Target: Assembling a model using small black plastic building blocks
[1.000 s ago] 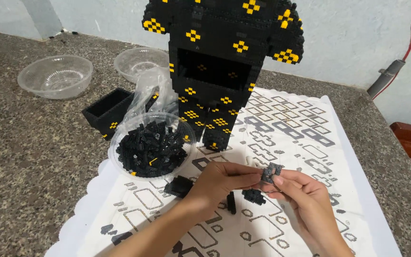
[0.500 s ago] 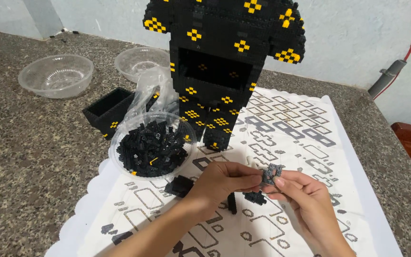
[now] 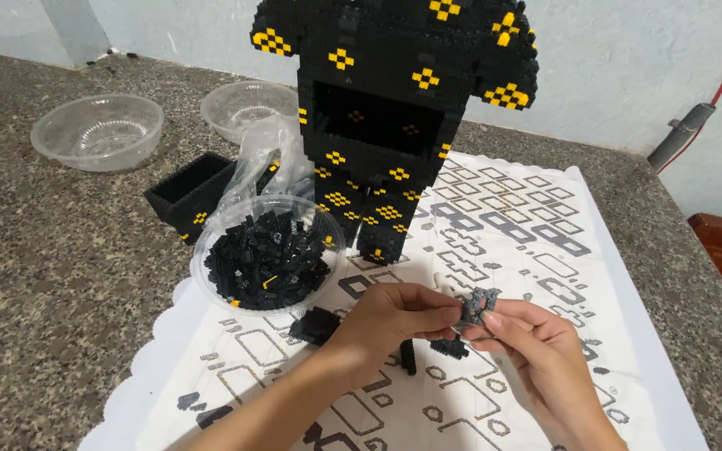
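Small dark grey brick cluster (image 3: 480, 306), a stubby plastic assembly, sits pinched between our two hands above the white printed paper mat (image 3: 545, 250). Our left hand (image 3: 394, 317) closes thumb and forefinger on its left edge; our right hand (image 3: 536, 342) grips its right side with curled fingertips. Its long axis tilts slightly upward, away from us. Small loose black brick pieces (image 3: 449, 348) lie on the mat just below. Farther out, a clear plastic bowl of black bricks (image 3: 267, 255) rests beside a tall black-and-yellow brick figure (image 3: 394, 108).
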